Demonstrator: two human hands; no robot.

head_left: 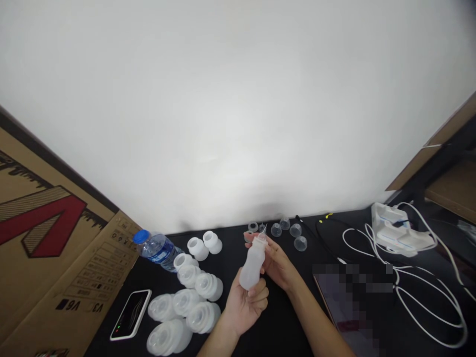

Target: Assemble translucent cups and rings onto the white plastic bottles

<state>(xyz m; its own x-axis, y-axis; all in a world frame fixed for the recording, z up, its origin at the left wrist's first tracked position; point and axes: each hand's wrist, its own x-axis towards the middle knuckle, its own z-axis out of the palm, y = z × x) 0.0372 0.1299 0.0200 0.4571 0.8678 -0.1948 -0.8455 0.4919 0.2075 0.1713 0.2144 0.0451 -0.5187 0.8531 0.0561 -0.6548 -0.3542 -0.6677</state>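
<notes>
- Head view: black tabletop [282,327], its far edge meeting a pale wall [238,99].
- Cardboard box [67,277] along the tabletop's left edge.
- Water bottle [159,250], blue-capped, near the far left corner; white bottles [203,317] clustered from there toward the near edge.
- Left hand [247,305]: fingers curled, gripping the held bottle [253,267] low on its body.
- Right hand [278,265]: fingers reaching behind the neck; we cannot tell whether they pinch it.
- Held bottle: tilted above mid-tabletop, clear tip [263,233] uppermost. We judge its smooth body could twist or slip if the left grip slackens.
- Clear domes [295,230] near the far edge; a stray right-hand knock could scatter them.
</notes>
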